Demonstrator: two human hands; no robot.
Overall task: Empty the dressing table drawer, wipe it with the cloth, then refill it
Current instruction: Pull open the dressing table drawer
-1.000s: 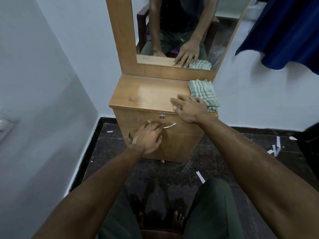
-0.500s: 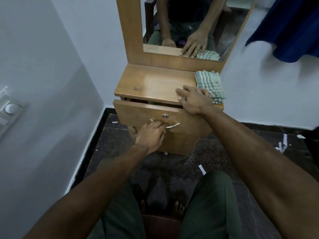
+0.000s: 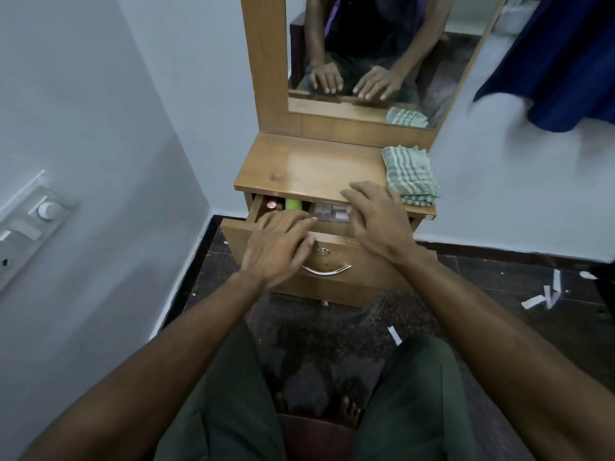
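since half a second ago the drawer [image 3: 336,257] has slid further out of the dressing table and its inside now shows; the left hand [image 3: 278,247] has let go of the metal handle [image 3: 327,270] and moved up over the drawer's front edge, and the right hand [image 3: 376,221] has come off the tabletop [image 3: 306,168] edge to hang over the drawer opening.

both hands are spread flat with fingers fairly straight, holding nothing. left fingertips reach over the front edge toward the drawer's left part, right fingers cover the right part of the opening and the tabletop lip.

inside the drawer, at the left, sits a pinkish round-topped item [image 3: 271,205], just beside it a bright green item [image 3: 293,204], and further right a pale boxy item [image 3: 327,211], blurred, partly hidden by the right hand.

the striped green-and-white cloth [image 3: 411,174] lies folded on the right rear of the tabletop, apart from both hands. the mirror [image 3: 382,51] above reflects the two hands and the cloth. paper scraps [image 3: 545,294] lie on the dark floor to the right.
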